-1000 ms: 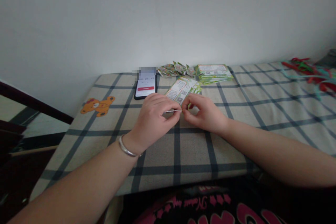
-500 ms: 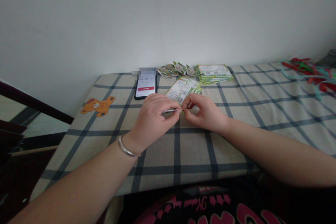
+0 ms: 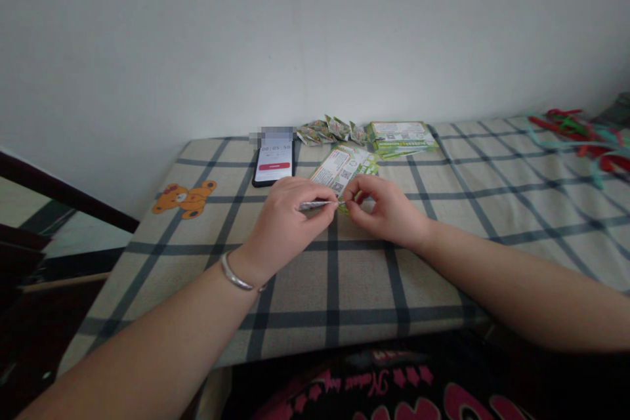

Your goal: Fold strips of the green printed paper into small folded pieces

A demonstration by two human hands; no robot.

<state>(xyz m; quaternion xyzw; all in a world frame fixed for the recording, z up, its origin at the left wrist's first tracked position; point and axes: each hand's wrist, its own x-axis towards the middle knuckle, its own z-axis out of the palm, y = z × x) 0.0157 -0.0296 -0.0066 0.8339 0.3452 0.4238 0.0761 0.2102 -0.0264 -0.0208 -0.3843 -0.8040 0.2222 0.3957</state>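
Note:
My left hand (image 3: 290, 220) pinches a thin, folded piece of printed paper (image 3: 314, 205), seen nearly edge-on, between thumb and forefinger. Its tip pokes out towards my right hand (image 3: 386, 211), whose thumb and fingers are closed on that end. Both hands meet above the checked cloth. Just behind them lies a flat green and white printed paper sheet (image 3: 339, 167), its near edge partly covered by my fingers. Farther back, several folded pieces of the same green print (image 3: 329, 130) sit in a row by the wall.
A stack of green and white sheets (image 3: 401, 136) lies at the back. Left of the folded pieces is a phone (image 3: 274, 161) showing a timer. An orange bear cutout (image 3: 184, 199) lies on the checked tablecloth (image 3: 305, 289). Red and teal strips (image 3: 585, 141) are heaped at far right.
My hands have drawn slightly apart, with the right hand shifting a little to the right. More of the folded paper shows between my left fingers. The other things have stayed put.

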